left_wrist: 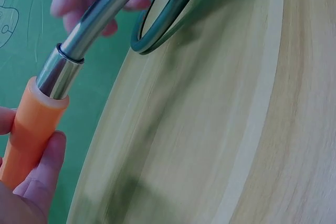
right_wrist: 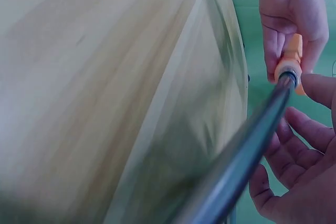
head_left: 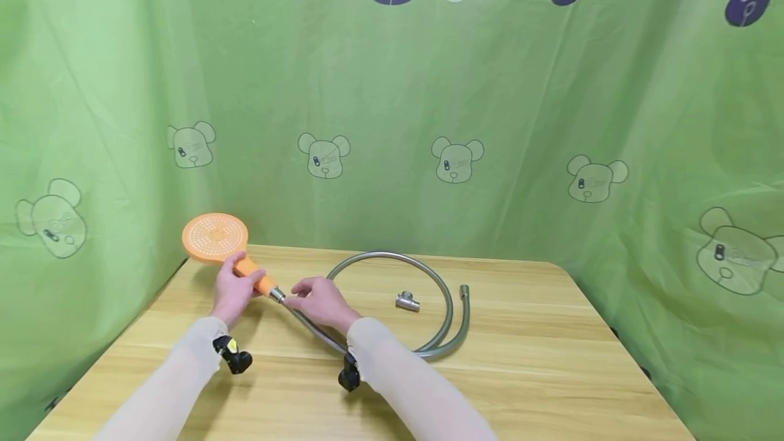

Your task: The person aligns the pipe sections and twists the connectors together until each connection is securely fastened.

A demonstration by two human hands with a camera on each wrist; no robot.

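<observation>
An orange hand shower (head_left: 214,235) is held by its handle in my left hand (head_left: 231,295), its perforated face tilted up. The metal collar (left_wrist: 61,72) of a grey shower hose (left_wrist: 107,11) meets the handle's lower end. Close around that collar, my right hand (head_left: 323,301) has its fingers loosely bent and spread. In the right wrist view, the right thumb (right_wrist: 319,88) is beside the collar and the other fingers are apart below the hose. Thumb and fingers of the left hand wrap the orange handle (left_wrist: 32,129) in the left wrist view.
The hose loops over the wooden table (head_left: 551,359), its free end fitting (head_left: 464,290) pointing away at the right. Inside the loop lies a small chrome tee-shaped fitting (head_left: 407,301). A green patterned curtain (head_left: 392,87) hangs behind the table and on both sides.
</observation>
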